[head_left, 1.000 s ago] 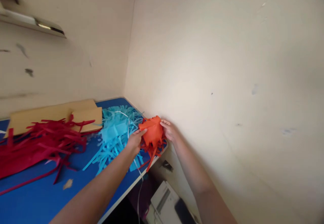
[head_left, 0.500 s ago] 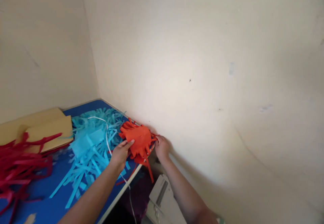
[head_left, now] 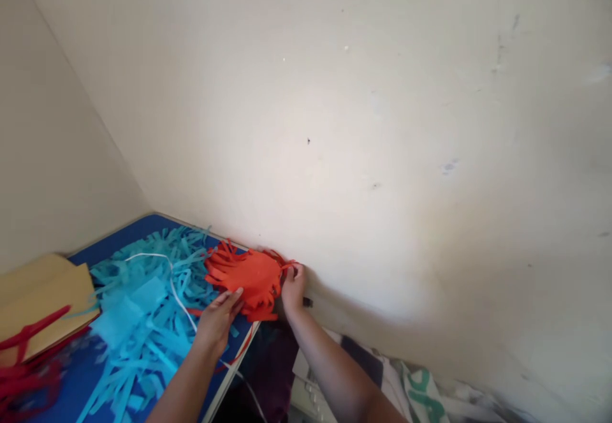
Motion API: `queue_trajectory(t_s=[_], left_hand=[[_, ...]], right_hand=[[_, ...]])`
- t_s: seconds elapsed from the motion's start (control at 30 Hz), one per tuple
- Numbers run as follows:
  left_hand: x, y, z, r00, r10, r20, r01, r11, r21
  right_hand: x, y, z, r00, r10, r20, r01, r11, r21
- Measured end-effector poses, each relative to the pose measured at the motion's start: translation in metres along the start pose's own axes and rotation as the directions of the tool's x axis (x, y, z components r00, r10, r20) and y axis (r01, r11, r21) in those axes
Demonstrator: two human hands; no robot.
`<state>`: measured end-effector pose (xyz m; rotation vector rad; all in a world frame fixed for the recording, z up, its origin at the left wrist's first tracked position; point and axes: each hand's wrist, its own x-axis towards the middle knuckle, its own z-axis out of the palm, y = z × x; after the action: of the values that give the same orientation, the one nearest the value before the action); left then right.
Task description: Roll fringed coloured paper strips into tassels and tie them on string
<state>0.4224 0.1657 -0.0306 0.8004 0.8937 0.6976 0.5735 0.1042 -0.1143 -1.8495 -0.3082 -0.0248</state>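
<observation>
An orange fringed paper piece (head_left: pixel 251 277) lies at the right corner of the blue table (head_left: pixel 108 247), close to the wall. My left hand (head_left: pixel 217 322) pinches its near left edge between thumb and fingers. At its right end, my right hand (head_left: pixel 293 286) is closed on thin orange strips. Light blue fringed paper (head_left: pixel 143 308) is heaped just left of my left hand, with a white cord (head_left: pixel 178 292) running across it.
Brown folded paper (head_left: pixel 45 295) and dark red strips (head_left: pixel 29 381) lie at the far left. A pale wall (head_left: pixel 382 123) rises behind the table. Below my right arm are a white object and cloth with green marks (head_left: pixel 423 388).
The view has swung right, so the table sits further left and more cloth shows at the lower right. The orange paper lies flatter, its hanging strip no longer dangling below the edge.
</observation>
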Motion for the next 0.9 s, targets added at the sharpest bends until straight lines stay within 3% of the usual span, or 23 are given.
queue_trajectory(t_s=[0.23,0.37,0.43,0.53,0.63,0.73,0.9], left_hand=[[-0.004,-0.003,0.005,0.997,0.003,0.073,-0.009,0.997,0.074],[-0.006,0.004,-0.001,0.999,0.042,-0.022,-0.041,0.998,0.047],[-0.004,0.011,-0.005,0.994,0.059,-0.093,-0.057,0.998,0.03],[0.002,0.017,-0.008,0.981,0.079,-0.175,-0.078,0.997,0.014],[0.005,0.016,-0.005,0.977,0.084,-0.197,-0.082,0.996,0.018],[0.005,0.012,0.0,0.987,0.051,-0.153,-0.048,0.998,0.029],[0.001,0.015,-0.005,0.997,0.017,-0.076,-0.017,1.0,0.0]], right_hand=[[-0.031,0.008,-0.018,1.0,-0.005,-0.029,0.004,1.0,-0.028],[-0.05,0.005,-0.036,0.994,-0.088,0.066,0.091,0.995,-0.037],[-0.053,-0.007,-0.046,0.978,-0.196,0.065,0.201,0.977,-0.071],[-0.054,-0.036,-0.054,0.891,-0.452,0.032,0.451,0.877,-0.163],[-0.05,-0.067,-0.047,0.737,-0.622,0.266,0.667,0.732,-0.137],[-0.04,-0.087,-0.031,0.635,-0.552,0.54,0.694,0.715,-0.086],[-0.018,-0.09,-0.015,0.559,-0.512,0.653,0.697,0.716,-0.036]])
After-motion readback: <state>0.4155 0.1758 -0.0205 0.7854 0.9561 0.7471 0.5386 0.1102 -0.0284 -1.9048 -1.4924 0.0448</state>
